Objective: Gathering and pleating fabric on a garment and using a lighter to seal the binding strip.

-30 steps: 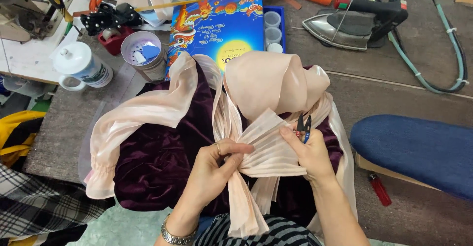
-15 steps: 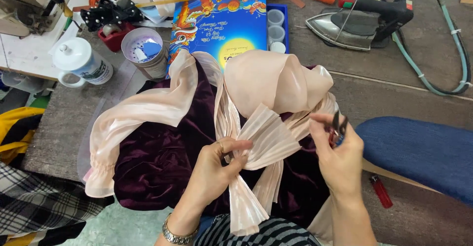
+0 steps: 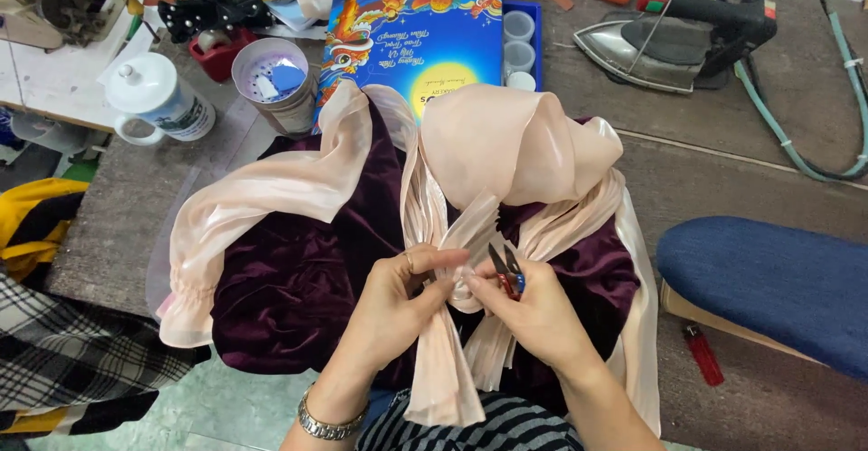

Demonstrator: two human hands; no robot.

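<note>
A dark purple velvet garment with sheer peach sleeves and a big peach bow lies on the table in front of me. My left hand pinches the pleated peach fabric at the knot of the bow. My right hand holds small thread snips, blades up, right beside the same knot. Both hands nearly touch. A peach tail hangs down between my wrists. A metal bracelet sits on my left wrist.
Behind the garment are a blue printed box, a clothes iron with its green cord, a white lidded mug, and a cup of small bits. A blue padded sleeve board is at right, a red lighter below it.
My right hand has come back left from the garment's right side to the bow's knot with the snips. The left hand has kept its pinch on the pleated fabric.
</note>
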